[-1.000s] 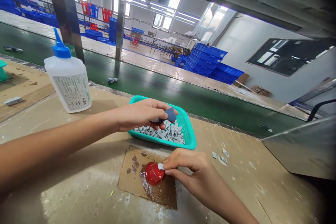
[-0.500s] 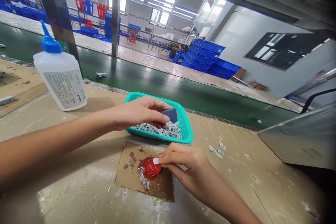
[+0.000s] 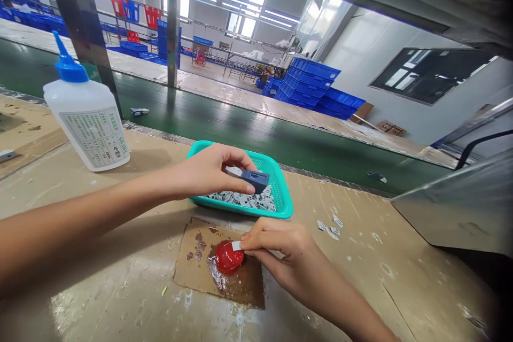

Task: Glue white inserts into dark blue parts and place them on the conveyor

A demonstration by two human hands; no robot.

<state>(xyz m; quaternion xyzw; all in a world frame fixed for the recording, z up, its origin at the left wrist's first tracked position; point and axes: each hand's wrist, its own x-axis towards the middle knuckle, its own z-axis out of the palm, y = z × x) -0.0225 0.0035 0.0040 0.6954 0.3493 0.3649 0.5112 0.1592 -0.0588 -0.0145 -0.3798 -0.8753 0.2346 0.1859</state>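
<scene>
My left hand (image 3: pixel 218 171) is closed on a dark blue-grey block (image 3: pixel 256 180), whose recessed face shows, above a teal basket (image 3: pixel 285 192) of small grey parts (image 3: pixel 256 200). Pinched in my right hand (image 3: pixel 276 240) is a small pale grey piece (image 3: pixel 236 246), held at the rim of a red, wet-looking round dish (image 3: pixel 229 257). The dish rests on a stained cardboard square (image 3: pixel 188 272).
A white glue bottle (image 3: pixel 90 123) with a blue nozzle stands at the left. Several small grey parts (image 3: pixel 334 224) lie right of the basket. Behind the table runs a green conveyor (image 3: pixel 224 123) with a few pieces. A metal panel (image 3: pixel 460 208) stands at right.
The dark block has turned in my left hand, so its recessed side now shows. My right hand and its piece remain at the red dish. The view has shifted slightly.
</scene>
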